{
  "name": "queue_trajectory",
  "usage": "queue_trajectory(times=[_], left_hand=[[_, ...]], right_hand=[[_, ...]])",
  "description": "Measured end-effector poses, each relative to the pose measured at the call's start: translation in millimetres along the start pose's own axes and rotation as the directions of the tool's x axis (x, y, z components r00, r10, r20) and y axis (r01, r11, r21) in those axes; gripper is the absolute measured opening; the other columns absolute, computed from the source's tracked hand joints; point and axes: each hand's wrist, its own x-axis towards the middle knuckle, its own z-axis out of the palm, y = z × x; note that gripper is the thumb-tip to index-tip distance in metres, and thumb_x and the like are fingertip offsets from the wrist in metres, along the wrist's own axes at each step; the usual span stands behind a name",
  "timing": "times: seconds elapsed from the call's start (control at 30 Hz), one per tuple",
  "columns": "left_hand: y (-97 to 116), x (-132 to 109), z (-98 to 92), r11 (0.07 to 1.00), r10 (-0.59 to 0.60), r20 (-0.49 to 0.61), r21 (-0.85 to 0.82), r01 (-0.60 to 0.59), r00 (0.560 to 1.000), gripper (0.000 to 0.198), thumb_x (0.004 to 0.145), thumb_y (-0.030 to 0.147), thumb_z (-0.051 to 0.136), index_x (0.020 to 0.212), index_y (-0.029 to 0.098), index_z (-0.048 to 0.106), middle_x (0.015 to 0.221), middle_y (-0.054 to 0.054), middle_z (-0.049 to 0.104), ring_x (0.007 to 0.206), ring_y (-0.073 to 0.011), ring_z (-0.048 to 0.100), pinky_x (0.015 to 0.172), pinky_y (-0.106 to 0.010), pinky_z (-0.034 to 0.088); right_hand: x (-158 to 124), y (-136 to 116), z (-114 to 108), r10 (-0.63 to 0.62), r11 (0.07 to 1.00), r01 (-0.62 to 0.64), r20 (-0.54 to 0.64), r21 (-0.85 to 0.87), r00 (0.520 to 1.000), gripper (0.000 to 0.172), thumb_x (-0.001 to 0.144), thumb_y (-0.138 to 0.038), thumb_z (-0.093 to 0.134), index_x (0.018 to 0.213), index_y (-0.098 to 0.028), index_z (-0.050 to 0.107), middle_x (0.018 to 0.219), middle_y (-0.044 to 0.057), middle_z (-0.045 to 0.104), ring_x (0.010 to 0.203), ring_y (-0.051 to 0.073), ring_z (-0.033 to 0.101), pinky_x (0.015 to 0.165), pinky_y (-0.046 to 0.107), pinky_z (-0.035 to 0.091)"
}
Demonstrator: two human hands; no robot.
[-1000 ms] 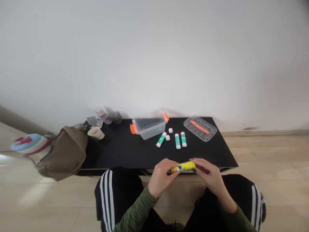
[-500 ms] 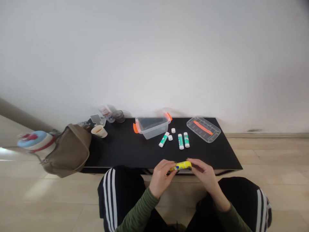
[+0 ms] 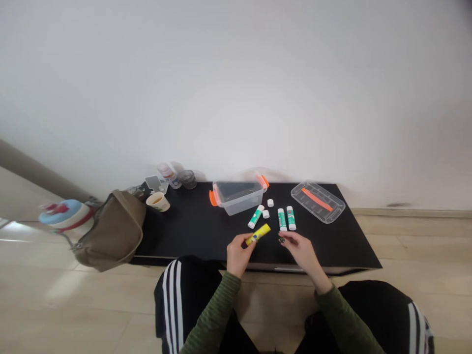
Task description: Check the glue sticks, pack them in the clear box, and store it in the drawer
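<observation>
The left hand (image 3: 239,254) covers the lower end of the yellow glue stick (image 3: 259,234), whose label is too small to read. Well left of the hands, a blue-and-red round object (image 3: 66,216) is blurred. Both legs of the striped black track trousers (image 3: 191,305) run off the bottom edge.

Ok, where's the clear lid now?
Head view: the clear plastic lid lies at the right end of the black table, just right of two glue sticks.

Yellow glue stick (image 3: 258,234), small blue label on its side, slanted, dark end toward near left, tip toward far right, gripped in left hand (image 3: 239,254).
</observation>
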Motion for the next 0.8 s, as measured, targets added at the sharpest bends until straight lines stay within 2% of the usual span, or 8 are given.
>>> queue_trajectory(times=[0.07,0.13,0.2,0.27,0.4,0.5,0.63,0.8], left_hand=[[-15,16,4.0,0.996,-0.082,-0.080,0.024,0.084,0.993,0.022,0.077,0.029,0.064,0.096,0.020,0.072,0.090,-0.003,0.074,0.076,-0.0153,0.066,0.076,-0.028,0.054],[-28,34,8.3,0.989,-0.132,-0.140,0.049,0.140,0.981,0.022,0.077,0.029,0.064,0.096,0.020,0.071,0.089,-0.003,0.073,0.075,-0.0150,0.066,0.076,-0.027,0.053],[-39,51,13.4,0.978,-0.172,-0.170,0.089,0.189,0.970,0.022,0.078,0.029,0.063,0.095,0.020,0.071,0.089,-0.003,0.073,0.077,-0.0157,0.067,0.077,-0.028,0.052],[-46,64,19.1,0.966,-0.198,-0.173,0.130,0.222,0.965,0.020,0.078,0.028,0.062,0.095,0.019,0.070,0.089,-0.004,0.073,0.079,-0.0167,0.067,0.079,-0.028,0.051],[-55,75,29.9,0.964,-0.180,-0.150,0.168,0.204,0.972,0.017,0.079,0.025,0.062,0.092,0.019,0.070,0.090,-0.005,0.073,0.085,-0.0184,0.067,0.083,-0.029,0.049],[-56,76,35.6,0.968,-0.153,-0.133,0.180,0.176,0.979,0.021,0.081,0.027,0.060,0.098,0.019,0.069,0.097,-0.007,0.072,0.089,-0.0192,0.067,0.084,-0.030,0.049],[-54,72,42.3,0.973,-0.047,-0.094,0.220,0.067,0.994,0.031,0.083,0.030,0.057,0.110,0.017,0.067,0.103,-0.010,0.070,0.096,-0.0224,0.065,0.086,-0.033,0.049],[-45,62,56.0,0.951,0.102,-0.030,0.296,-0.089,0.994,0.039,0.077,0.031,0.066,0.114,0.020,0.065,0.110,-0.010,0.067,0.104,-0.0267,0.059,0.096,-0.039,0.045]], right_hand=[[20,3,5,-0.039,0.989,0.035,-0.026,-0.141,0.999,0.025,0.082,-0.033,0.060,0.101,-0.024,0.073,0.098,0.004,0.076,0.086,0.020,0.072,0.081,0.035,0.059],[43,2,11,-0.082,0.933,0.068,-0.024,-0.354,0.996,0.025,0.086,-0.027,0.053,0.102,-0.023,0.072,0.099,0.003,0.075,0.086,0.018,0.071,0.082,0.033,0.056],[66,0,22,-0.105,0.812,0.098,0.020,-0.575,0.994,0.028,0.089,-0.022,0.047,0.107,-0.021,0.069,0.103,0.005,0.073,0.090,0.017,0.069,0.085,0.030,0.053],[87,-3,35,-0.102,0.693,0.122,0.071,-0.710,0.992,0.029,0.091,-0.020,0.046,0.111,-0.017,0.067,0.107,0.008,0.071,0.096,0.018,0.067,0.089,0.029,0.050],[111,-1,62,-0.083,0.600,0.139,0.111,-0.788,0.990,0.025,0.091,-0.022,0.050,0.109,-0.012,0.065,0.111,0.015,0.067,0.108,0.024,0.060,0.093,0.031,0.044],[117,4,75,-0.048,0.543,0.112,0.102,-0.832,0.994,0.024,0.091,-0.024,0.053,0.106,-0.010,0.064,0.111,0.019,0.065,0.107,0.027,0.059,0.091,0.034,0.042],[116,8,79,-0.003,0.502,0.076,0.086,-0.861,0.996,0.020,0.090,-0.020,0.052,0.102,-0.009,0.063,0.103,0.018,0.066,0.099,0.027,0.062,0.085,0.033,0.042],[107,4,73,0.015,0.497,0.049,0.064,-0.867,0.998,0.017,0.089,-0.018,0.051,0.100,-0.010,0.062,0.099,0.015,0.066,0.094,0.023,0.063,0.081,0.029,0.042]])
